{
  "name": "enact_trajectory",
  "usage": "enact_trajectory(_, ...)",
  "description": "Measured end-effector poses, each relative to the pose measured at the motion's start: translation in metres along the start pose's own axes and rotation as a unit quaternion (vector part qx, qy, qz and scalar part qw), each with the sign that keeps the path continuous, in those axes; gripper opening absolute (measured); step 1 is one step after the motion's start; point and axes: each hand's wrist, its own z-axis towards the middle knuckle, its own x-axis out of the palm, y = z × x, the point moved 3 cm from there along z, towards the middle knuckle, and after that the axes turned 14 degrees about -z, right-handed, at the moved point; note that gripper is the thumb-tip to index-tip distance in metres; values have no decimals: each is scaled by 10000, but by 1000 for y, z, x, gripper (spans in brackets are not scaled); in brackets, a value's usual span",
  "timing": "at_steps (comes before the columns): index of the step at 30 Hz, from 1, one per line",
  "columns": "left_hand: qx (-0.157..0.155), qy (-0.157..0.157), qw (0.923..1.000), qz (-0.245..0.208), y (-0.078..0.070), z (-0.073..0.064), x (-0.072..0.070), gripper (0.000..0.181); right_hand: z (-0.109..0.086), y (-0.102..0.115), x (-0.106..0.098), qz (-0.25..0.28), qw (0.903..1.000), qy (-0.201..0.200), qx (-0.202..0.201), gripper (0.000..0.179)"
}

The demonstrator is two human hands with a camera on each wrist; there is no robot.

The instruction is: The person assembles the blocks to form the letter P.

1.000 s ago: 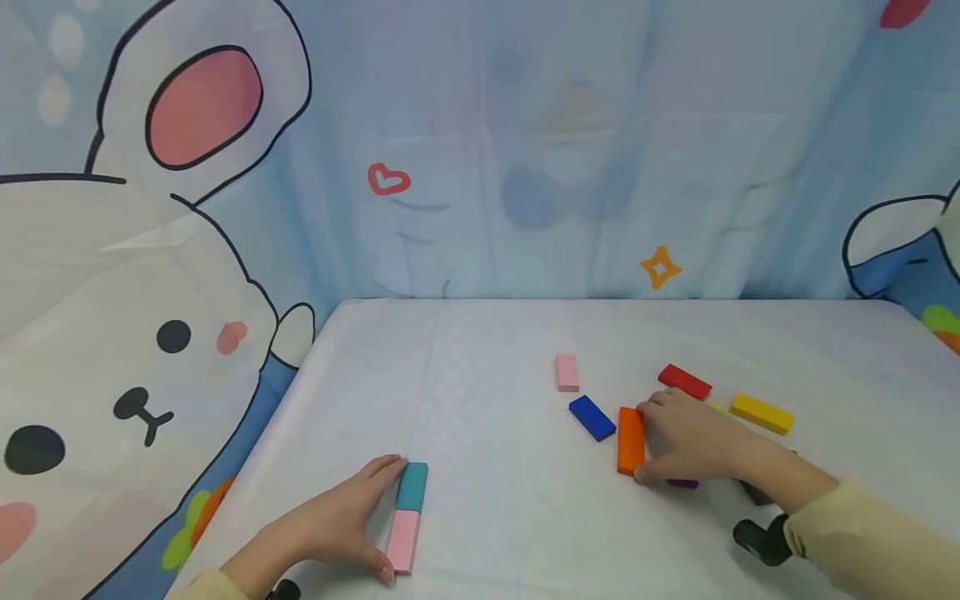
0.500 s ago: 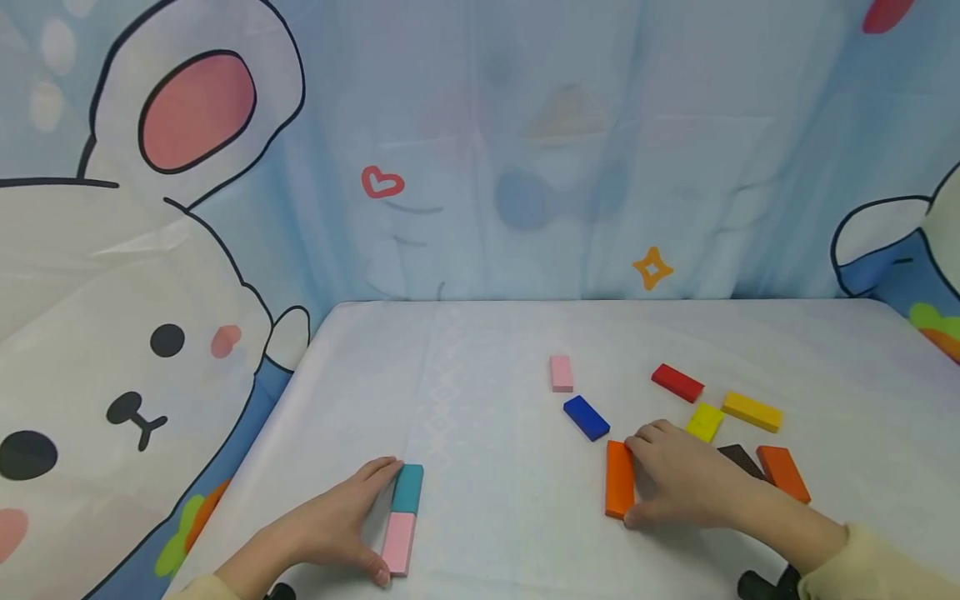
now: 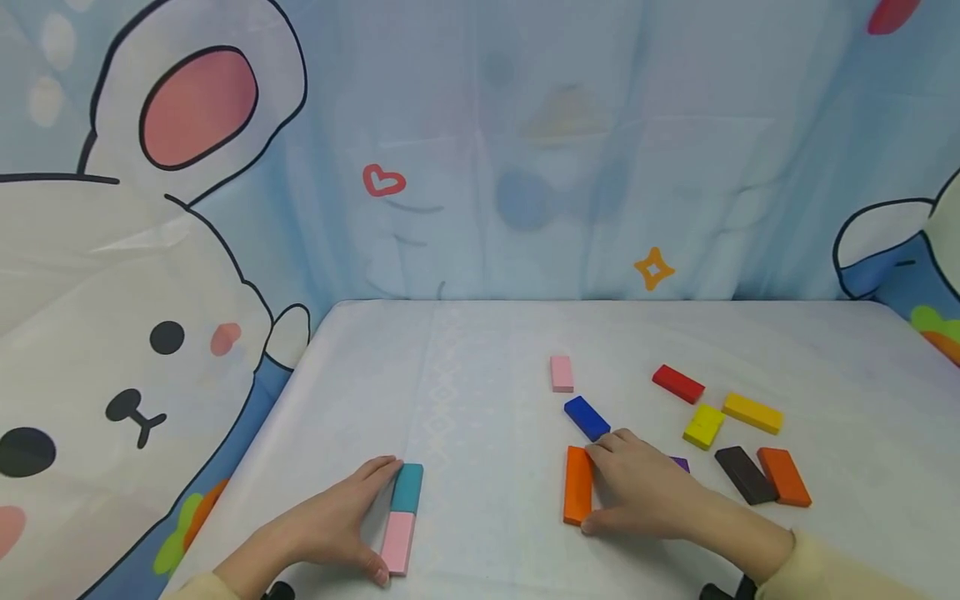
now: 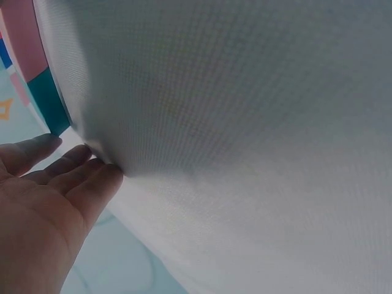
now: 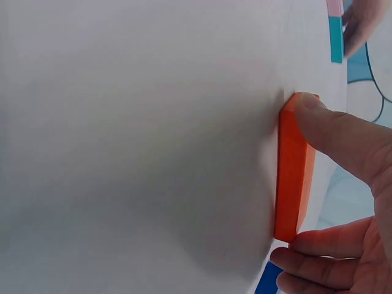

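A teal block (image 3: 407,487) and a pink block (image 3: 398,543) lie end to end on the white table. My left hand (image 3: 330,521) spans the pair, thumb at the pink block's near end and a fingertip (image 4: 52,139) at the teal block's far corner. Further right, my right hand (image 3: 652,492) pinches an orange block (image 3: 577,486) lengthwise. In the right wrist view the thumb (image 5: 324,125) presses one end of the orange block, with the index finger at the other. A blue block (image 3: 587,417) lies just beyond the right fingertips.
Behind stands a small pink block (image 3: 561,374). To the right lie red (image 3: 678,384), yellow (image 3: 703,427), longer yellow (image 3: 752,412), black (image 3: 746,476) and another orange block (image 3: 783,477). A purple block (image 3: 680,463) is mostly hidden behind the right hand. A patterned blue curtain (image 3: 465,242) hangs behind the table.
My right hand has moved left and nearer with the orange block, uncovering the yellow, black and right-hand orange blocks. The left hand stays at the teal and pink blocks.
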Motion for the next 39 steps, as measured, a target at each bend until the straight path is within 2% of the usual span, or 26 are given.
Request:
enact_trajectory(8, 6, -16, 10000, -22, 0, 0, 0, 125, 24, 27, -8, 228, 9993, -98, -284, 87)
enact_trajectory(19, 87, -11, 10000, -32, 0, 0, -1, 126, 57, 51, -13, 28, 9982, -409, -440, 82)
enact_trajectory(39, -200, -13, 9998, 36, 1, 2, 0, 125, 99, 80, -18, -72, 9987, -308, -403, 81)
